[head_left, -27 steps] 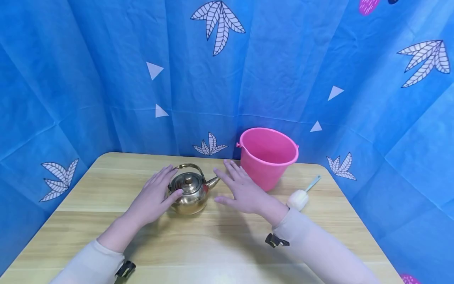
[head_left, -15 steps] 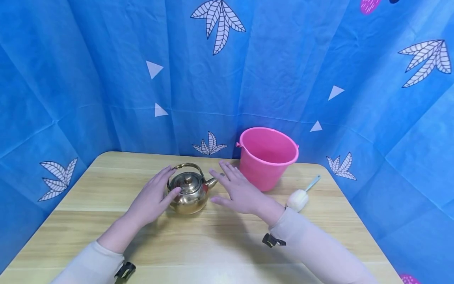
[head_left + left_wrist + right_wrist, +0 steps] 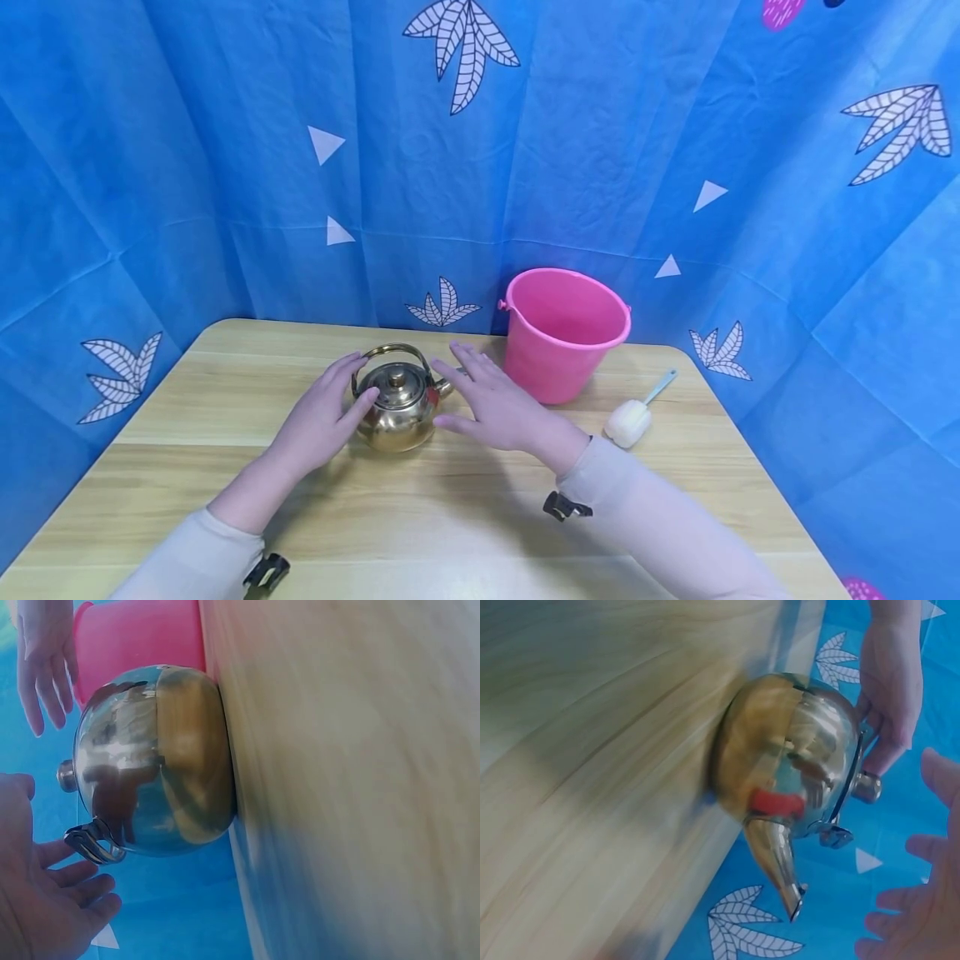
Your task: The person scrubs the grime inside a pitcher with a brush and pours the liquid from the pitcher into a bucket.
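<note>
A shiny brass-coloured kettle (image 3: 397,425) with a knobbed lid and an arched handle stands upright on the table. To its left, my left hand (image 3: 318,421) is spread, fingertips right at the handle's base and thumb by the lid. My right hand (image 3: 498,406) hovers on the kettle's other side with fingers apart, overlapping the spout in the head view. In the right wrist view the spout (image 3: 774,862) shows whole, close to the fingers of the right hand (image 3: 922,900). The left wrist view has the left hand's fingers (image 3: 82,881) extended beside the handle bracket (image 3: 94,841).
A pink bucket (image 3: 555,367) stands at the back, right behind my right hand. Farther right lies a white sponge brush (image 3: 628,422) with a pale green handle. A blue patterned curtain (image 3: 450,167) hangs behind the wooden table (image 3: 420,533).
My right hand has moved left toward the kettle and now covers more of its spout. My left hand has shifted only slightly. The kettle, bucket and brush stay in place.
</note>
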`<state>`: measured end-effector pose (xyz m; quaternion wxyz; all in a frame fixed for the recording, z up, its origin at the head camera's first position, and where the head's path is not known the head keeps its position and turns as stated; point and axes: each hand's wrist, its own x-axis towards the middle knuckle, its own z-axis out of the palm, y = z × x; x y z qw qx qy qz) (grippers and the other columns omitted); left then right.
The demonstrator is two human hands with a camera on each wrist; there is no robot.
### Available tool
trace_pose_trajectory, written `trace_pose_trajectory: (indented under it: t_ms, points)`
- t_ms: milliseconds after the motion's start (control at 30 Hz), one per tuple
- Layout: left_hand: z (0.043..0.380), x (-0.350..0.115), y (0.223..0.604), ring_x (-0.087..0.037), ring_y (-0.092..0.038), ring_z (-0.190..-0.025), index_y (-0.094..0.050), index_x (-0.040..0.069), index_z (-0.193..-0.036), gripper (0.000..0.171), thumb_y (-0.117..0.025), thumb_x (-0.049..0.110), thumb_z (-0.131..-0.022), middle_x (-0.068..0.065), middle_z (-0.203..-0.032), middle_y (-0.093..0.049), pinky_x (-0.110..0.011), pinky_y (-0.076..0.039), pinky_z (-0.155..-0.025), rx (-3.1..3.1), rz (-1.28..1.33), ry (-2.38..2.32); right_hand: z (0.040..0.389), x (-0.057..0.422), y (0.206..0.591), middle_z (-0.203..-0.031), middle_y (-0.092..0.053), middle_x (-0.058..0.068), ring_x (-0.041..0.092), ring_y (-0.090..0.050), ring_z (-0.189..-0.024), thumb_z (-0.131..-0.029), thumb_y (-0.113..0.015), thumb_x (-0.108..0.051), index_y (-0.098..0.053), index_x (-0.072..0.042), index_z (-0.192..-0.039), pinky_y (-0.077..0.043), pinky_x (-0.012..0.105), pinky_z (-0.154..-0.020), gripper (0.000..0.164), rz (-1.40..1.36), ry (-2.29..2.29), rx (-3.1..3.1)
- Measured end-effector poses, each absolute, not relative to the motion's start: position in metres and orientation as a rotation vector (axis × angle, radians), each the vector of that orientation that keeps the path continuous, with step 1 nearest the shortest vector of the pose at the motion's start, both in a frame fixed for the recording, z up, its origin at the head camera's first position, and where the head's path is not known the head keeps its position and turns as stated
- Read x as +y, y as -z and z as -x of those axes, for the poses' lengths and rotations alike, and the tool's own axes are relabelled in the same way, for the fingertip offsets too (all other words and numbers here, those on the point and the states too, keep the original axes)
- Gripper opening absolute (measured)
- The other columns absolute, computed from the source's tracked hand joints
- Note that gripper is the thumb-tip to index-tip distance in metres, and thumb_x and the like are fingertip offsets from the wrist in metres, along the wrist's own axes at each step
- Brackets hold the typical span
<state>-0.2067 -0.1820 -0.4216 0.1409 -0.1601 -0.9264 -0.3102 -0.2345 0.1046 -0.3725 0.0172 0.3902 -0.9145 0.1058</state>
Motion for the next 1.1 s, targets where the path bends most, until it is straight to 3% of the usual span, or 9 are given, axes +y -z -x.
trace_pose_trajectory:
  t_ms: [233,767,1100]
  points:
    - [0.208,-0.181,0.423,-0.046,-0.035,-0.140,-0.039,-0.001,-0.150,0.063,-0.046,0.043,-0.106,-0.022,-0.156,-0.035,-0.064,-0.028,-0.114,-2.669,0.412,0.970,0.235,0.097,0.370,-0.168,-0.008,0.010,0.028,-0.006,-0.154,-0.098,-0.047,-0.064,-0.020,-0.027,-0.161,-0.010,0.043,-0.123,0.078,-1.232,-0.360,-2.831]
    - [0.209,-0.181,0.425,-0.049,-0.036,-0.138,-0.040,0.000,-0.149,0.062,-0.044,0.044,-0.106,-0.026,-0.155,-0.035,-0.068,-0.029,-0.111,-2.651,0.316,1.087,0.237,0.080,0.369,-0.166,-0.016,0.013,0.032,-0.013,-0.153,-0.098,-0.048,-0.062,-0.016,-0.033,-0.161,-0.021,0.051,-0.121,0.077,-1.264,-0.358,-2.788]
    - [0.211,-0.183,0.425,-0.049,-0.038,-0.136,-0.032,-0.001,-0.153,0.066,-0.044,0.044,-0.106,-0.028,-0.153,-0.035,-0.068,-0.031,-0.109,-2.684,0.235,1.181,0.237,0.069,0.365,-0.166,-0.017,0.012,0.033,-0.017,-0.152,-0.098,-0.051,-0.059,-0.019,-0.030,-0.161,-0.023,0.050,-0.120,0.076,-1.250,-0.307,-2.812]
